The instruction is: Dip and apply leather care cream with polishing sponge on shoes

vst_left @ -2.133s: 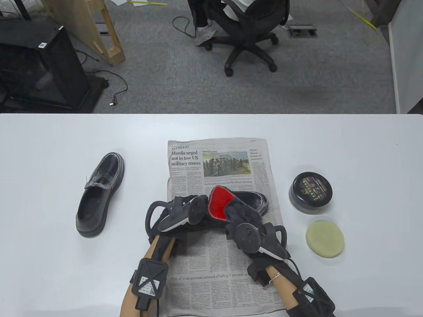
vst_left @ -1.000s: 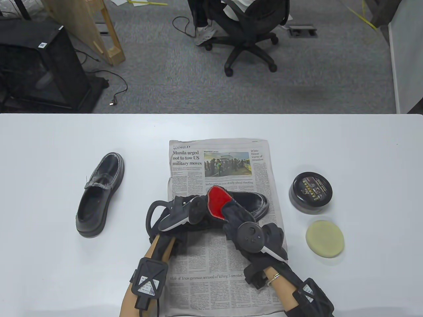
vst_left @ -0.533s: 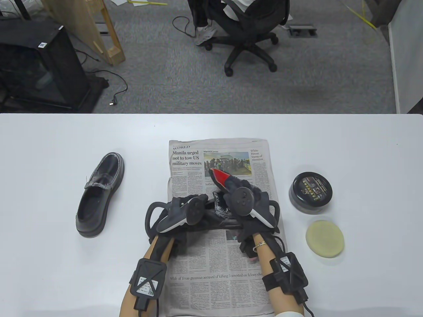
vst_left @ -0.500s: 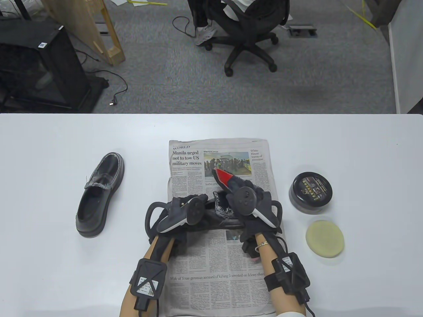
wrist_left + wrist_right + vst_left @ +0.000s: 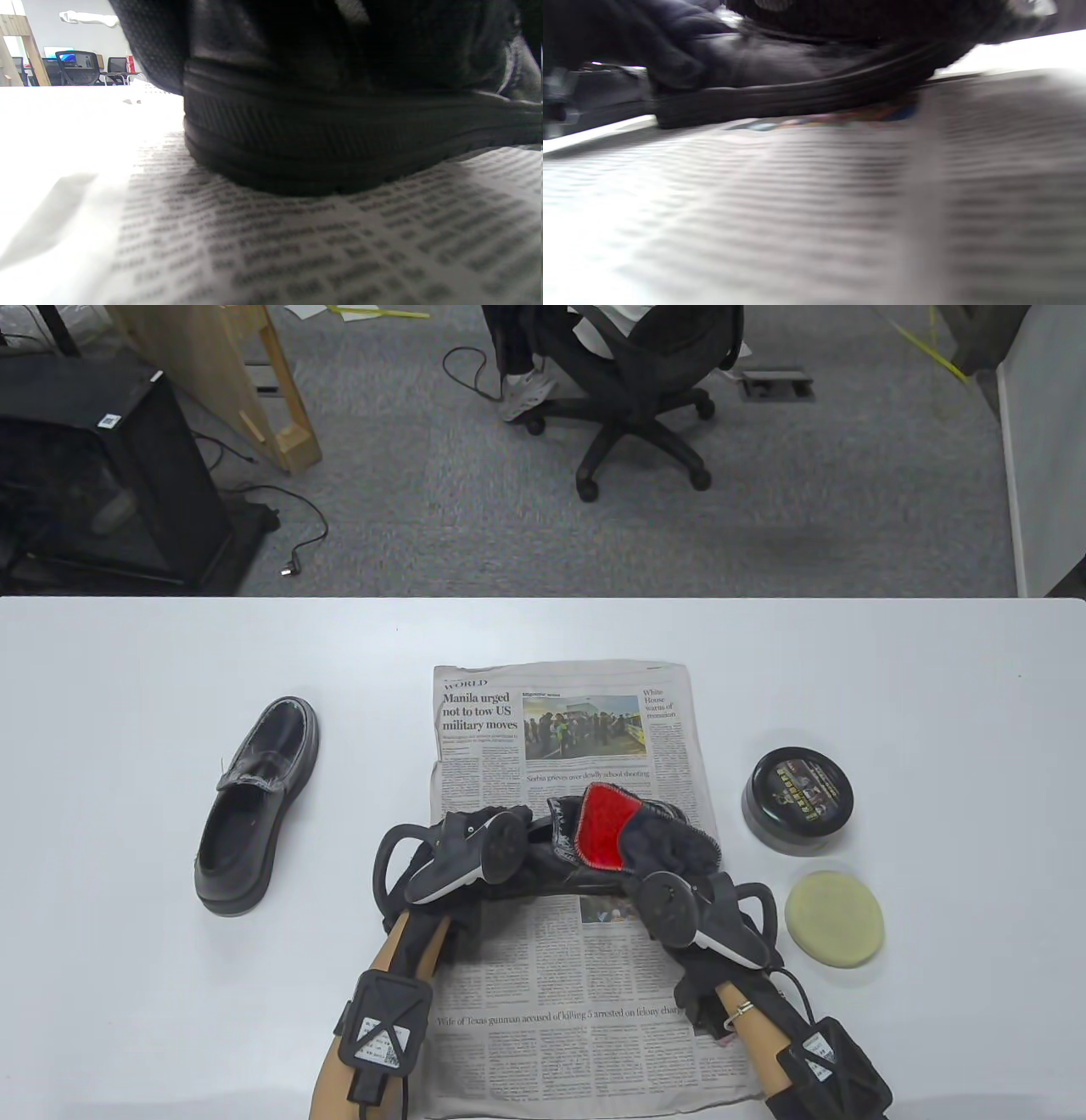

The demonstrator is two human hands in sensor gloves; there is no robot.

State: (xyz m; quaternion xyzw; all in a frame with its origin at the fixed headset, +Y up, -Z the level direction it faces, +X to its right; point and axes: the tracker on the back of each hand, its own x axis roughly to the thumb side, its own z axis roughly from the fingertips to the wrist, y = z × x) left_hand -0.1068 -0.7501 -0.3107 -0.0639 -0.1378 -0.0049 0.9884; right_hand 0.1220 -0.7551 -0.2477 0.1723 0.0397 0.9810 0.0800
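On the newspaper (image 5: 560,976) near the table's front edge, the right hand (image 5: 670,869) is pressing a red polishing sponge (image 5: 604,830) against the black shoe (image 5: 567,848) lying there. Its fingers are wrapped around the dark back of the sponge, with the red face turned up toward the camera over the shoe's toe end. Beside it, the left hand (image 5: 462,853) is sitting at the shoe's heel end; its tracker is covering the fingers in the table view, and in the left wrist view only a dark gloved edge is showing against the heel (image 5: 339,140), so I cannot tell whether the fingers are curling around the shoe or merely resting on it. The shoe's ribbed sole is lying flat on the printed page.

Just right of the newspaper, a round pale yellow pad (image 5: 834,920) is lying flat on the white table (image 5: 127,1001), and behind it a round black cream tin (image 5: 797,800) is standing with its lid on. Well apart on the left, a second black shoe (image 5: 256,806) is resting upright on the bare table, toe pointing away.
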